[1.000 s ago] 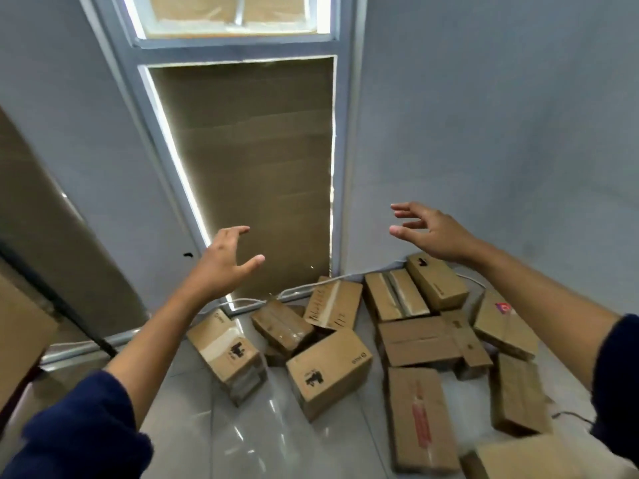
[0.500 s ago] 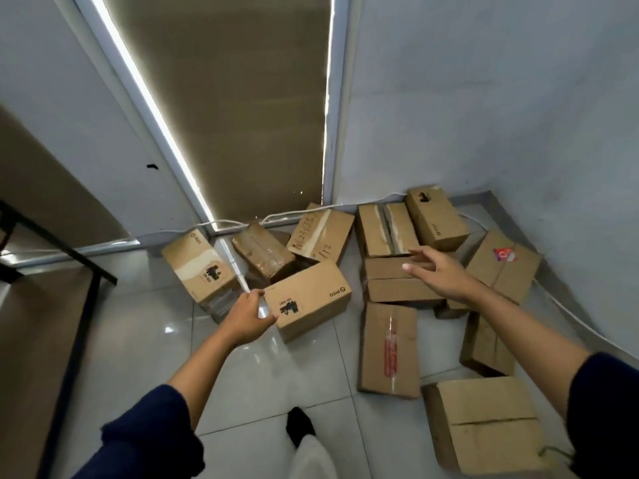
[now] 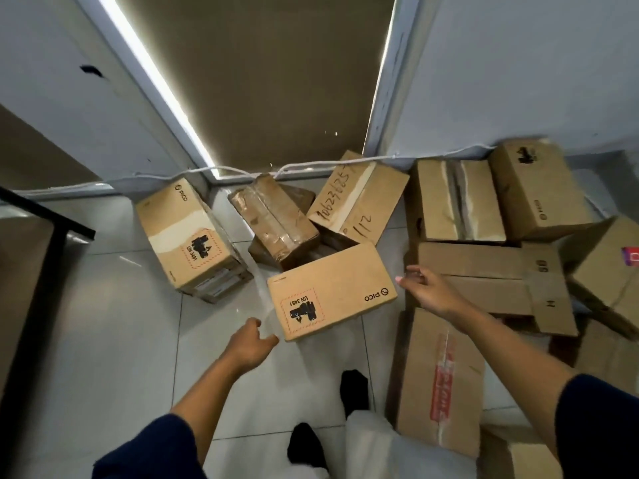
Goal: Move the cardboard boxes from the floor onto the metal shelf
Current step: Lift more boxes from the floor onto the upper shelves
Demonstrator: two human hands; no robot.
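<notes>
We reach down with both hands toward a cardboard box marked PICO [image 3: 332,292], which lies on the tiled floor [image 3: 114,340] among many other cardboard boxes. Our left hand [image 3: 250,344] hangs just beside its near corner, fingers loosely curled and holding nothing; our right hand [image 3: 428,290] is beside its far end, fingers spread and relaxed, also holding nothing. A black metal shelf frame [image 3: 52,243] shows at the left edge, well apart from the box.
</notes>
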